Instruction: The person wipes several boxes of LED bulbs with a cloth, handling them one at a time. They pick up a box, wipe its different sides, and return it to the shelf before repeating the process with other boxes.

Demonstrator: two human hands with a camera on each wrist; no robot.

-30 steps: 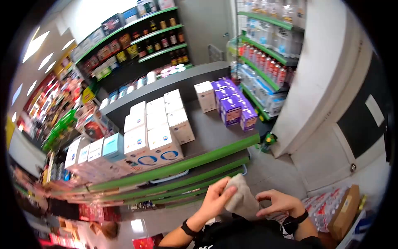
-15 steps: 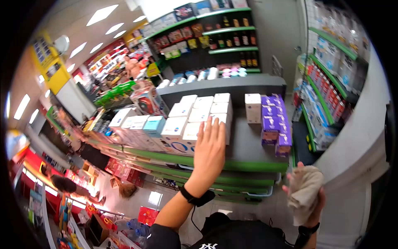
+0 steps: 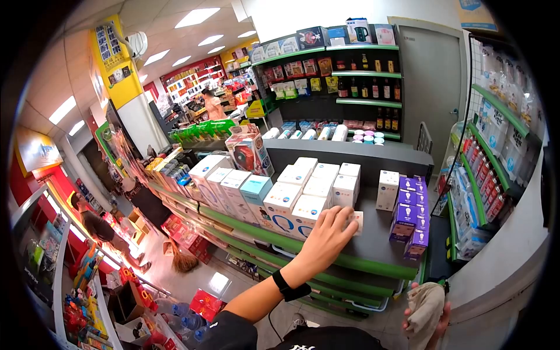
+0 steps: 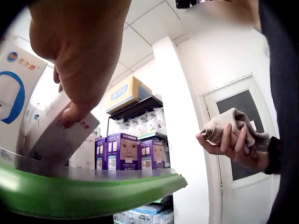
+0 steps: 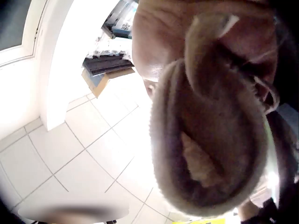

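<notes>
My left hand (image 3: pixel 330 236) reaches over the front right of a group of white boxes (image 3: pixel 284 198) on the grey shelf top. In the left wrist view it grips a white box (image 4: pixel 60 135), its thumb pressed on the near face. That box leans at an angle, its lower end close to the shelf top; in the head view the hand hides most of it. Low on the right, my right hand (image 4: pixel 239 151) holds a crumpled grey-beige cloth (image 3: pixel 424 309), fingers curled around it. Folds of the cloth fill much of the right wrist view.
Purple bulb boxes (image 3: pixel 410 216) and a single white box (image 3: pixel 387 190) stand at the shelf's right end. A green edge strip (image 3: pixel 373 266) runs along the front. A white wall (image 3: pixel 496 286) rises at right; a person (image 3: pixel 102 227) stands far left.
The cloth, earlier between both hands, has gone to the right hand at the lower right. My left hand has moved forward onto the white boxes and taken hold of one. The head view has turned left.
</notes>
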